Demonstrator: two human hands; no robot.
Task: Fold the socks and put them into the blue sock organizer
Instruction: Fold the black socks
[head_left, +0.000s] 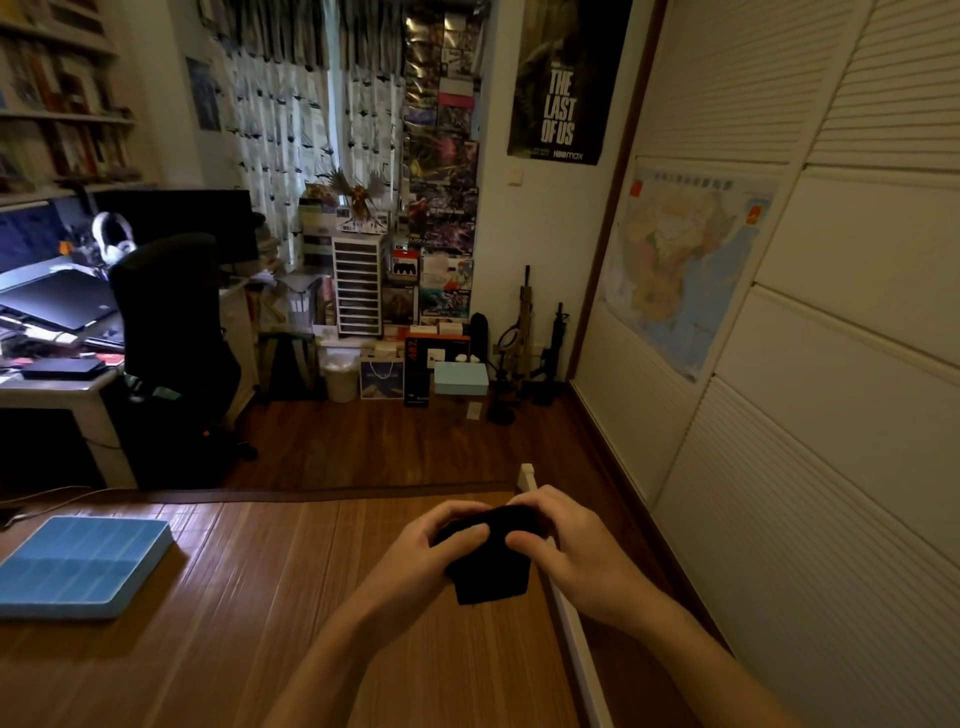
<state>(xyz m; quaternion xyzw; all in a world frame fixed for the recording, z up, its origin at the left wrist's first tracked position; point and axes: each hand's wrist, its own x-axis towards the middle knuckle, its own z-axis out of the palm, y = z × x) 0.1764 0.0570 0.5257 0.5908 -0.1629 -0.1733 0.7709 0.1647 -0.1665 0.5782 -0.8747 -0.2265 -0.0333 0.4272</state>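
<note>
One dark sock (492, 574) held above the right edge of a bamboo mat (270, 597), left grip (423, 553) and right grip (574, 545) both curled round it, blue sock organizer (78, 566) laid well apart at the mat's left side.

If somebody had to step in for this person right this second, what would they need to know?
Left hand: grips the dark sock, fingers curled over its top.
Right hand: grips the same sock from the other side.
The sock is held bunched above the bamboo mat, near its right edge.
The blue sock organizer lies on the mat at far left, apart from both hands; its contents are too blurred to tell.
Done: the sock is in hand, and its fold looks under way.
Left: finish the fold and put the sock in the organizer.
</note>
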